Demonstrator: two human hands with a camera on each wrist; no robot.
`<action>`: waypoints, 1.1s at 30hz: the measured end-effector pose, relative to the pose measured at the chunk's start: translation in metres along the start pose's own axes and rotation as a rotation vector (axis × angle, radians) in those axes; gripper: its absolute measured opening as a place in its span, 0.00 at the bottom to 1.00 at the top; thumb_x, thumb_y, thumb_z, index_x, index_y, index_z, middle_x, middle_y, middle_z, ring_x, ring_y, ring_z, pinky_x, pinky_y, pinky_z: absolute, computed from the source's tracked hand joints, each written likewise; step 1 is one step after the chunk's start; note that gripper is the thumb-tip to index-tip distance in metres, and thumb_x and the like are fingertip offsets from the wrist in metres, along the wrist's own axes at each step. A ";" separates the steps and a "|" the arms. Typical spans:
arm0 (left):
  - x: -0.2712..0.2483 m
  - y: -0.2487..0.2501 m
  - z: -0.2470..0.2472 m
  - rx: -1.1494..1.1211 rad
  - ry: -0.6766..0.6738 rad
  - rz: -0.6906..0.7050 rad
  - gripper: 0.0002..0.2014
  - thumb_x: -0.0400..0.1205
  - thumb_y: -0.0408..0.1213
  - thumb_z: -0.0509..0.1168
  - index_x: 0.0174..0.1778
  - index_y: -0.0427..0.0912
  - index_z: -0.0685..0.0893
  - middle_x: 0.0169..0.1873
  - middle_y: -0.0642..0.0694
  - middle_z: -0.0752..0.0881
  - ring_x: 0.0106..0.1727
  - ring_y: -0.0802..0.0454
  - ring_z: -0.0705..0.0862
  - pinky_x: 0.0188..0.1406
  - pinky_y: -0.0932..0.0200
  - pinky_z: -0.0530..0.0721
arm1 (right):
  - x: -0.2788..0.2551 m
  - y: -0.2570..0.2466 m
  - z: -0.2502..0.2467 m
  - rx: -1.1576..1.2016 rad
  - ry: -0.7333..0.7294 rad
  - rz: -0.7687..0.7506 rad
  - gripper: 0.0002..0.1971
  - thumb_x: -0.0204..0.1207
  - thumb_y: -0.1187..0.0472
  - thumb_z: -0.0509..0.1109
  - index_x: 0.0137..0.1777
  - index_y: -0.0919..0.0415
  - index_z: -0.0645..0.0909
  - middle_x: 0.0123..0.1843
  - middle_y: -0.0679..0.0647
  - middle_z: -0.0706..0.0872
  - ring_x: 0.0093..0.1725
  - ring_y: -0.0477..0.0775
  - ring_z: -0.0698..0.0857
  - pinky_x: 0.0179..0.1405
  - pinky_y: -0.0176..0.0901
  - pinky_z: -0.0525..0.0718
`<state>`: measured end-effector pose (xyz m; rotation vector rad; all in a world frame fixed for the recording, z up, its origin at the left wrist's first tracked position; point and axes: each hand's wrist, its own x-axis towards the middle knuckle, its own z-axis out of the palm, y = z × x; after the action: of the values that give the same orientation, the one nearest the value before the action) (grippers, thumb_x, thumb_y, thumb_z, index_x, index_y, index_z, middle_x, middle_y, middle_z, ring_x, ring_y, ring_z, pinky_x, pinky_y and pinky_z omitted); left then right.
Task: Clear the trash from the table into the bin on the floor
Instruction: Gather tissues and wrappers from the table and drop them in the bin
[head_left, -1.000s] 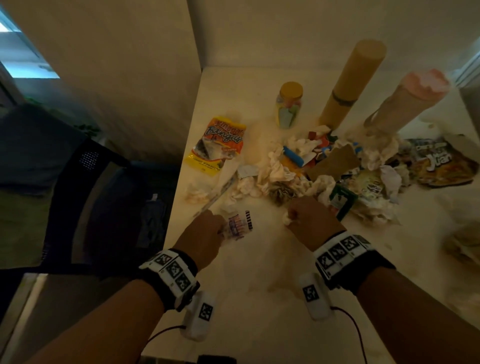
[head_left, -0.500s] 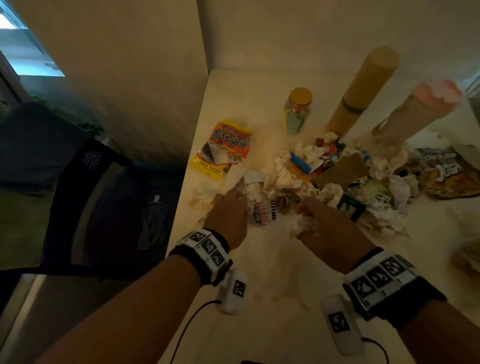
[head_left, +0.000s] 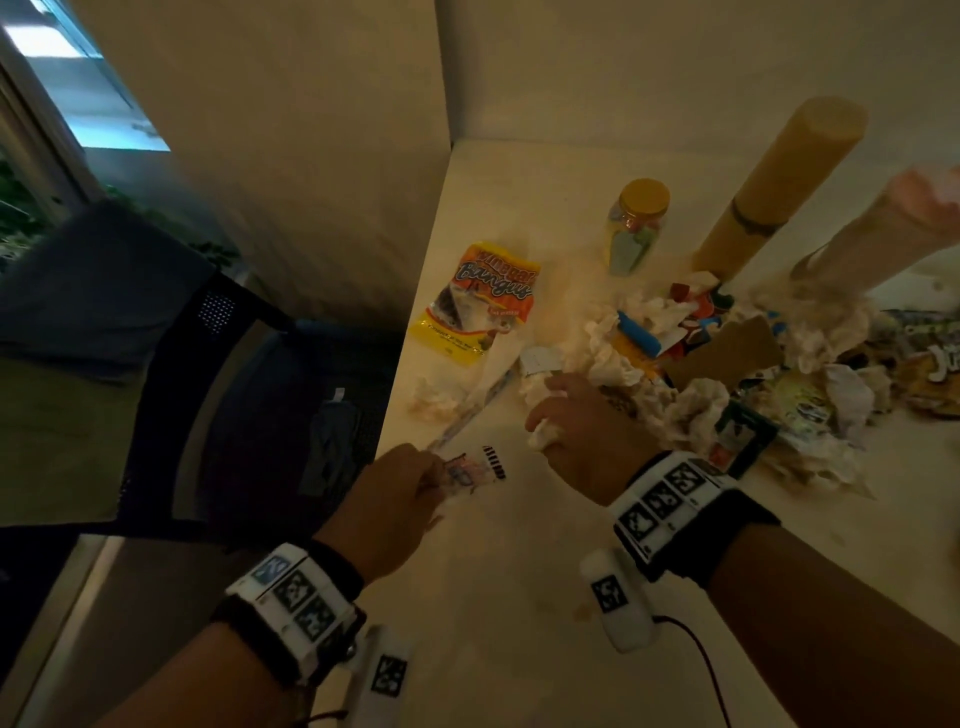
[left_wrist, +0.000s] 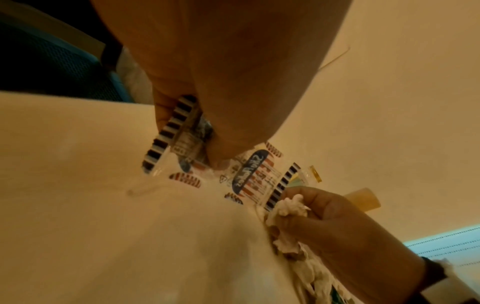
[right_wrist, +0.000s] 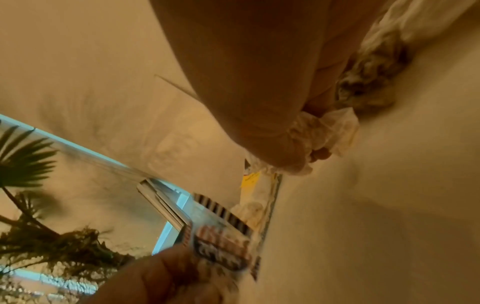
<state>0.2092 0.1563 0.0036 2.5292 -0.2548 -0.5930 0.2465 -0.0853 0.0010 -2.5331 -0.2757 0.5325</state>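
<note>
My left hand (head_left: 410, 483) pinches a clear striped wrapper (head_left: 475, 470) near the table's left edge; the left wrist view shows the same wrapper (left_wrist: 249, 174) crumpled under the fingers. My right hand (head_left: 566, 415) grips a crumpled white tissue (head_left: 540, 436) at the near side of the trash pile (head_left: 701, 374); the right wrist view shows that tissue (right_wrist: 322, 131) bunched in the curled fingers. The pile holds tissues, torn wrappers, a blue tube and a brown card. A dark bin (head_left: 291, 415) with something inside stands on the floor left of the table.
A yellow snack bag (head_left: 483, 301), a long clear wrapper (head_left: 478, 410) and a tissue ball (head_left: 431, 397) lie by the left edge. A yellow-lidded jar (head_left: 636, 228), a tall yellow tube (head_left: 779, 192) and a pink-topped tube (head_left: 872, 234) stand behind. Another snack bag (head_left: 930, 364) lies right.
My left hand has drawn back toward the table's left edge with the striped wrapper. My right hand has moved left along the pile, still holding tissue. The view has swung left.
</note>
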 end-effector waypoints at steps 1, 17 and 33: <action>0.003 -0.004 -0.003 -0.003 0.029 0.001 0.06 0.86 0.37 0.62 0.49 0.37 0.79 0.44 0.47 0.73 0.40 0.59 0.73 0.38 0.66 0.70 | 0.008 -0.004 0.003 -0.016 -0.029 0.009 0.12 0.75 0.61 0.64 0.57 0.55 0.83 0.79 0.60 0.64 0.77 0.63 0.67 0.74 0.56 0.69; 0.068 -0.013 -0.030 0.070 -0.024 0.064 0.06 0.83 0.34 0.63 0.54 0.40 0.81 0.55 0.45 0.80 0.55 0.45 0.79 0.54 0.52 0.76 | -0.004 -0.015 0.036 0.023 0.081 -0.082 0.14 0.73 0.69 0.62 0.56 0.59 0.83 0.52 0.57 0.82 0.50 0.61 0.80 0.50 0.54 0.81; 0.044 0.006 -0.020 -0.214 -0.114 -0.133 0.20 0.84 0.40 0.66 0.71 0.49 0.71 0.58 0.50 0.80 0.54 0.52 0.82 0.42 0.69 0.80 | -0.002 -0.001 -0.003 0.318 0.221 0.147 0.09 0.72 0.66 0.72 0.43 0.50 0.78 0.34 0.43 0.74 0.34 0.39 0.73 0.34 0.36 0.68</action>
<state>0.2574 0.1474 0.0062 2.3207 -0.0600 -0.7749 0.2456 -0.0866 0.0050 -2.2844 0.0730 0.3169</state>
